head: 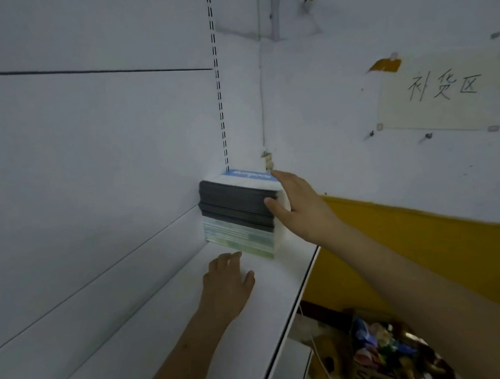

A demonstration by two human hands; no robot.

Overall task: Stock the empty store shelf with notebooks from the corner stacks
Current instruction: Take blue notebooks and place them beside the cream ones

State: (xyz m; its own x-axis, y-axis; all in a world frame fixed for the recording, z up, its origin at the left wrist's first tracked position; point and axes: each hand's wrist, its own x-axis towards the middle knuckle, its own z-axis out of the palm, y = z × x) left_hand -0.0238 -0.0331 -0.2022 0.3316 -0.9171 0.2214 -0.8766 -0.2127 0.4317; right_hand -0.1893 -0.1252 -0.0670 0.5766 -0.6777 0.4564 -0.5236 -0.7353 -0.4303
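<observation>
A stack of notebooks stands in the far corner of the white shelf, with dark spines on top, green and white ones below and a blue-and-white cover uppermost. My right hand reaches to the stack's right side: the thumb lies on the dark spines and the fingers stretch up along the top right edge. My left hand lies flat on the shelf just in front of the stack, fingertips close to its bottom edge.
White back panels rise behind the shelf, with a slotted upright at the corner. A paper sign is taped to the right wall above a yellow band. Below right, a cardboard box holds colourful packets.
</observation>
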